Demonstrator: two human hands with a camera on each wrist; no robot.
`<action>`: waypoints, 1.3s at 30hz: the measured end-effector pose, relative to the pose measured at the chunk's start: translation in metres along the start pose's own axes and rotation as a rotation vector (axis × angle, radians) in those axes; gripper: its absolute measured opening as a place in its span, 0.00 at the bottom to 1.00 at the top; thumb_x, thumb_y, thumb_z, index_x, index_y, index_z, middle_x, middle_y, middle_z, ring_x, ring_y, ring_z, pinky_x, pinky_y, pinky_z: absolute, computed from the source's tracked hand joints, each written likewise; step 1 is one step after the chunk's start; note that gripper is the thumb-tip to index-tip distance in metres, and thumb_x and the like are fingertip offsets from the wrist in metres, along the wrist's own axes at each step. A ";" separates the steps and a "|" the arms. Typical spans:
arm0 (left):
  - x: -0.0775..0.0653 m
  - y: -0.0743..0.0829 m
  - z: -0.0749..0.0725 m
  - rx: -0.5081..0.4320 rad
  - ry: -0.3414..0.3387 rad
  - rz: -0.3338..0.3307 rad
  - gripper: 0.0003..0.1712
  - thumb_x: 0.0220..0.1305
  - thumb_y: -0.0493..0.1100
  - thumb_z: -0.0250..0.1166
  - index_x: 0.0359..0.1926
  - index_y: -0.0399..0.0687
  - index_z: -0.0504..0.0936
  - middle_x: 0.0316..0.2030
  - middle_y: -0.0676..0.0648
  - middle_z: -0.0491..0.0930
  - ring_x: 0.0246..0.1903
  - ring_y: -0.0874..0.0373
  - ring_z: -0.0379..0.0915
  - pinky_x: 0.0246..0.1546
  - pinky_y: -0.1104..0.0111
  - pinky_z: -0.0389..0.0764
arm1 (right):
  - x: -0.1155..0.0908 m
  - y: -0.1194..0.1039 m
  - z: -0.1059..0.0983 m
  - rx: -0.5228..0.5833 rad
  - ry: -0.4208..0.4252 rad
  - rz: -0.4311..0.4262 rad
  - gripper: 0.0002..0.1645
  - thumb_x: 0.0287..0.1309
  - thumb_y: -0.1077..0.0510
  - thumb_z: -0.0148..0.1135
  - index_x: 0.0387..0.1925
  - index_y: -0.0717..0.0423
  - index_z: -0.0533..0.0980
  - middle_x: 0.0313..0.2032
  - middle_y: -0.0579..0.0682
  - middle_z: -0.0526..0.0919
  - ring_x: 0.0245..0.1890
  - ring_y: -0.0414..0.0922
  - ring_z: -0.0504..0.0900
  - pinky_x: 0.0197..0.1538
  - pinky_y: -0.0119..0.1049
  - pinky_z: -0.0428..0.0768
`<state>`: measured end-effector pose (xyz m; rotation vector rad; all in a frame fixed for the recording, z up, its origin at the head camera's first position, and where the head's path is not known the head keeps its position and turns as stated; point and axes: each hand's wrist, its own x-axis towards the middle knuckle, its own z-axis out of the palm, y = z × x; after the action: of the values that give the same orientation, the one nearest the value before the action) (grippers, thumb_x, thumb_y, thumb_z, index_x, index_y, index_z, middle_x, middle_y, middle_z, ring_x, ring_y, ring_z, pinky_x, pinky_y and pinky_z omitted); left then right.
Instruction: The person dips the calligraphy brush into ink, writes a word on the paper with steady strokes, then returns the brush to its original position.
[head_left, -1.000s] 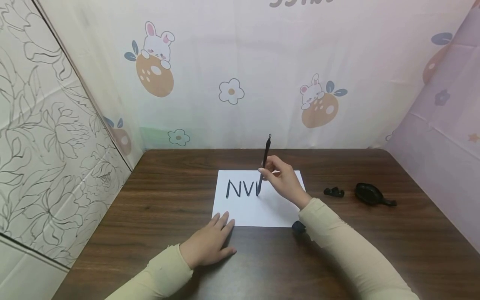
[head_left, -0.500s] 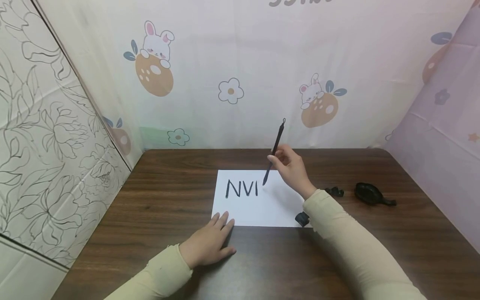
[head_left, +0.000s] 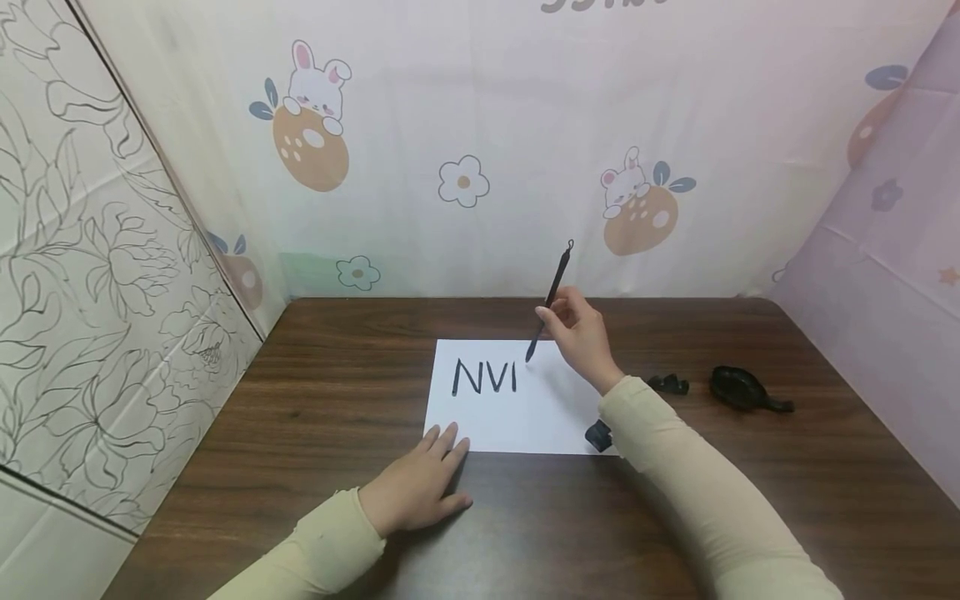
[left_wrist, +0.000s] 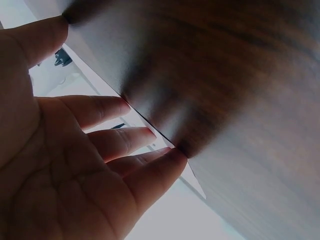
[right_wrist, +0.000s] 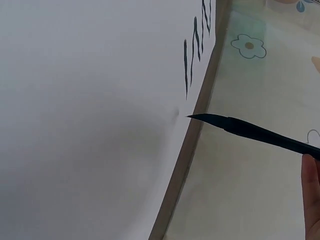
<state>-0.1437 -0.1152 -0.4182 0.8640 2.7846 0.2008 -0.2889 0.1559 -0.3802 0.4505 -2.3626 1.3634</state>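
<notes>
My right hand (head_left: 583, 337) pinches a black calligraphy brush (head_left: 553, 287), tilted with its looped end up and to the right. In the right wrist view the pointed dark bristles (right_wrist: 206, 118) hang just off the white paper (right_wrist: 90, 60), beside the last stroke. The sheet (head_left: 517, 425) bears the letters "NVI" (head_left: 483, 377) in dark ink along its upper left. My left hand (head_left: 416, 483) lies with fingers spread, fingertips on the paper's lower left corner and thumb on the table. From the left wrist view, its fingertips (left_wrist: 175, 157) press at the paper's edge.
A black brush rest (head_left: 670, 384) stands right of the paper, partly behind the right wrist. Further right lies a black ink dish (head_left: 738, 388) with a short handle. A dark band-like object (head_left: 598, 435) shows under the right sleeve. A patterned curtain (head_left: 465, 100) hangs behind the wooden table (head_left: 337, 367).
The brush finished a vertical stroke after the V, then lifted off the paper and shifted right and up with my right hand. My left hand has stayed in place.
</notes>
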 end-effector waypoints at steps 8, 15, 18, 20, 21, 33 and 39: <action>0.000 0.001 -0.001 -0.005 -0.019 -0.009 0.43 0.65 0.63 0.59 0.72 0.42 0.63 0.74 0.36 0.57 0.73 0.37 0.53 0.69 0.48 0.65 | 0.000 0.002 0.006 -0.004 0.029 0.028 0.17 0.66 0.53 0.62 0.50 0.58 0.71 0.39 0.56 0.82 0.33 0.50 0.85 0.40 0.44 0.86; 0.000 0.001 -0.002 -0.005 -0.023 -0.012 0.43 0.65 0.63 0.59 0.72 0.42 0.63 0.74 0.36 0.57 0.73 0.37 0.54 0.69 0.48 0.65 | -0.003 0.003 0.008 -0.022 0.025 0.034 0.18 0.65 0.52 0.62 0.50 0.57 0.71 0.38 0.56 0.82 0.33 0.50 0.84 0.40 0.40 0.82; 0.000 0.001 -0.002 -0.001 -0.018 -0.010 0.43 0.65 0.63 0.59 0.72 0.42 0.63 0.74 0.36 0.57 0.72 0.37 0.54 0.69 0.49 0.65 | -0.004 0.003 0.009 -0.019 0.018 0.036 0.17 0.65 0.53 0.62 0.50 0.56 0.71 0.38 0.56 0.82 0.33 0.51 0.85 0.40 0.41 0.82; 0.000 0.001 -0.002 0.001 -0.016 -0.010 0.43 0.65 0.63 0.59 0.72 0.42 0.64 0.73 0.36 0.57 0.72 0.37 0.54 0.69 0.48 0.65 | -0.004 0.004 0.009 -0.016 0.016 0.036 0.17 0.65 0.53 0.62 0.50 0.56 0.71 0.37 0.56 0.82 0.32 0.51 0.85 0.41 0.42 0.83; 0.000 0.002 -0.002 0.002 -0.015 -0.010 0.43 0.65 0.63 0.59 0.72 0.42 0.64 0.73 0.36 0.57 0.72 0.37 0.54 0.69 0.48 0.65 | -0.005 0.004 0.009 -0.013 0.013 0.036 0.16 0.65 0.53 0.62 0.50 0.56 0.71 0.37 0.56 0.82 0.32 0.51 0.85 0.41 0.43 0.84; 0.000 0.002 -0.002 0.004 -0.011 -0.003 0.43 0.65 0.63 0.59 0.71 0.41 0.64 0.73 0.35 0.57 0.72 0.36 0.54 0.69 0.49 0.65 | -0.012 0.000 0.007 -0.012 -0.043 0.024 0.14 0.65 0.53 0.62 0.48 0.54 0.73 0.35 0.54 0.81 0.33 0.50 0.85 0.39 0.39 0.86; -0.001 0.002 -0.002 -0.001 -0.007 -0.004 0.42 0.66 0.62 0.59 0.72 0.41 0.64 0.73 0.35 0.57 0.72 0.36 0.54 0.69 0.49 0.65 | -0.015 -0.003 0.005 0.004 -0.057 0.003 0.13 0.64 0.56 0.63 0.47 0.55 0.74 0.34 0.53 0.80 0.33 0.50 0.84 0.37 0.33 0.86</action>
<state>-0.1427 -0.1140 -0.4159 0.8568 2.7797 0.1984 -0.2756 0.1510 -0.3874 0.4941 -2.4075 1.3739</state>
